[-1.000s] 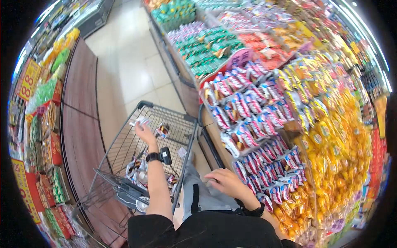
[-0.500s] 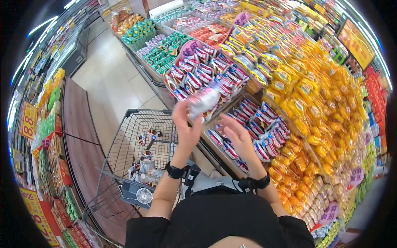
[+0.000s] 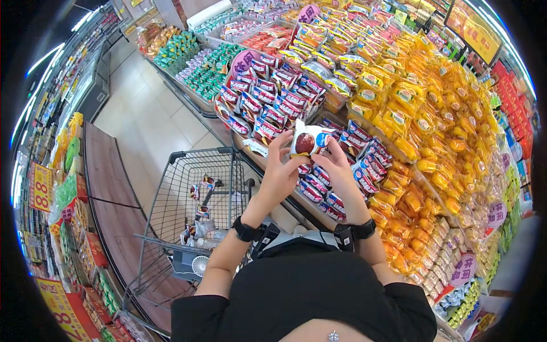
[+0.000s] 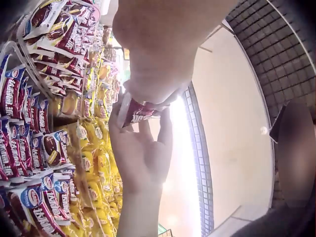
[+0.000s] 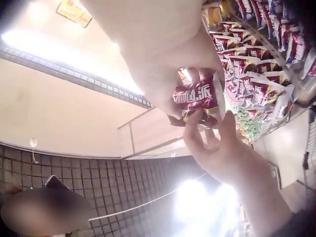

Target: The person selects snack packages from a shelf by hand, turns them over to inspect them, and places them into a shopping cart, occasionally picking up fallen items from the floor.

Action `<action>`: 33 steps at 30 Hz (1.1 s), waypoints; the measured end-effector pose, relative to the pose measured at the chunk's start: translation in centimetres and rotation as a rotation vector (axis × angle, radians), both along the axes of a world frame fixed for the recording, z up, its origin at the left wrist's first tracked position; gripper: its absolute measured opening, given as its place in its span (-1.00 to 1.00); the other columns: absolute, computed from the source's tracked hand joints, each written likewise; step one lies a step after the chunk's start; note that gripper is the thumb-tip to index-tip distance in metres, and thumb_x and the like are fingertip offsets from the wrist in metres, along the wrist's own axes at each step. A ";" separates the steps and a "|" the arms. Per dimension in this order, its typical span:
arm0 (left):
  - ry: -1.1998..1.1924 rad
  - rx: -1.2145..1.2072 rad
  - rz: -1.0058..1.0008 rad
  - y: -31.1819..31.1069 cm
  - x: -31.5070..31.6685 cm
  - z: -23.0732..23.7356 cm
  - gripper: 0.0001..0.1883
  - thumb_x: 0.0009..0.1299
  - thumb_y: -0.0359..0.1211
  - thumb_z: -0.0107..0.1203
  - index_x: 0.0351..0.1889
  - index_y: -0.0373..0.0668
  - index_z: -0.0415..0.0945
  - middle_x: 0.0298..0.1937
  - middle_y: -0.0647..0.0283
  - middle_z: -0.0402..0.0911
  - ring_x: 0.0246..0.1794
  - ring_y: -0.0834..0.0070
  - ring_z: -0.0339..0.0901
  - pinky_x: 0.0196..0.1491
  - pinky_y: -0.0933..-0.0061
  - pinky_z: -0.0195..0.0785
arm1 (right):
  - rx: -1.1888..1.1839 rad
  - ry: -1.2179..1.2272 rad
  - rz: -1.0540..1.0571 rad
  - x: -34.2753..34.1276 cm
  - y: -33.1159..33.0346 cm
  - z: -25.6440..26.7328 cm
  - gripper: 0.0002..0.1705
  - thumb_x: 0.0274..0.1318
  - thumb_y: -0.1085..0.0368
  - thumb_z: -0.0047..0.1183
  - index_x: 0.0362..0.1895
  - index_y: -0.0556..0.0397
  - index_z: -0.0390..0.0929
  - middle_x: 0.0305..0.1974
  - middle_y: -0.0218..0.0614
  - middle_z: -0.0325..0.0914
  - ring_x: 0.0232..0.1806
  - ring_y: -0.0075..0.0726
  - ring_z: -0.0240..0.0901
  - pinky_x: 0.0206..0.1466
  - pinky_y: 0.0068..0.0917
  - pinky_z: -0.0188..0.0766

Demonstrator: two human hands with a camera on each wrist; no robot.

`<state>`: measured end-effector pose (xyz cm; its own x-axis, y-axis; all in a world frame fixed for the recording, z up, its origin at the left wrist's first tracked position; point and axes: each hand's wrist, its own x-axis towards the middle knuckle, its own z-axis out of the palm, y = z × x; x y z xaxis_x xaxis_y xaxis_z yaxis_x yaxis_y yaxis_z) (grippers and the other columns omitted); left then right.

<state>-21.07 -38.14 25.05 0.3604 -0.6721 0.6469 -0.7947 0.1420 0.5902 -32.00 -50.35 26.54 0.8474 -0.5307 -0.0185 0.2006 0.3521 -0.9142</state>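
Note:
In the head view, a wrapped chocolate pie (image 3: 310, 141) in a white, blue and dark red wrapper is held up over the snack bins. My left hand (image 3: 280, 172) pinches its left side, and my right hand (image 3: 340, 172) grips the right side. Seen from the left wrist, a dark red face of the pie wrapper (image 4: 139, 112) shows between the two hands. The right wrist view shows white lettering on the wrapper (image 5: 196, 95), with my left hand's fingers (image 5: 193, 129) against it.
A wire shopping cart (image 3: 199, 151) stands at left, with several packets (image 3: 204, 229) and a small white fan (image 3: 200, 266). Bins of matching pies (image 3: 272, 112) lie ahead, yellow packs (image 3: 421, 122) to the right. Shelving (image 3: 111, 188) lines the left aisle.
My left hand has moved from over the cart, rightward to the bins, bringing a packet with it. My right hand has risen from near the waist and now holds the pie too.

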 end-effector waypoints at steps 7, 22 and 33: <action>0.122 0.241 -0.187 -1.4 1.0 -1.2 -0.58 0.15 -0.53 0.11 0.01 -0.09 0.45 0.23 0.06 0.23 0.18 0.16 0.27 0.19 0.24 0.20 | -0.641 0.131 -0.277 0.3 -4.6 -2.1 -0.53 -0.05 0.44 0.21 0.01 0.10 0.40 -0.15 -0.29 0.53 -0.16 -0.46 0.46 -0.11 -0.52 0.41; 0.125 0.288 -0.218 -12.0 1.3 -11.7 -0.41 0.17 -0.46 0.08 0.22 -0.22 0.24 0.11 -0.02 0.42 0.13 0.06 0.33 0.23 0.17 0.12 | -1.428 0.748 -0.290 -2.1 -11.6 -9.5 -0.59 -0.21 0.30 0.25 -0.15 -0.04 0.54 -0.16 -0.23 0.54 -0.05 -0.07 0.39 -0.05 -0.06 0.25; 0.151 0.426 -0.219 -12.8 0.1 -15.4 -0.43 0.21 -0.44 0.01 0.23 -0.28 0.19 0.08 -0.10 0.43 0.07 0.02 0.37 0.15 0.15 0.14 | -1.620 0.909 -0.334 -1.4 -10.9 -11.5 -0.73 -0.23 0.34 0.19 -0.29 -0.02 0.56 -0.25 -0.23 0.49 -0.04 -0.07 0.38 0.15 -0.02 0.17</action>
<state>-20.99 -50.92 9.63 0.2496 -0.9354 0.2503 -0.6740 0.0177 0.7385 -33.41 -61.26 15.08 0.7413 -0.6109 0.2779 -0.6006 -0.7886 -0.1315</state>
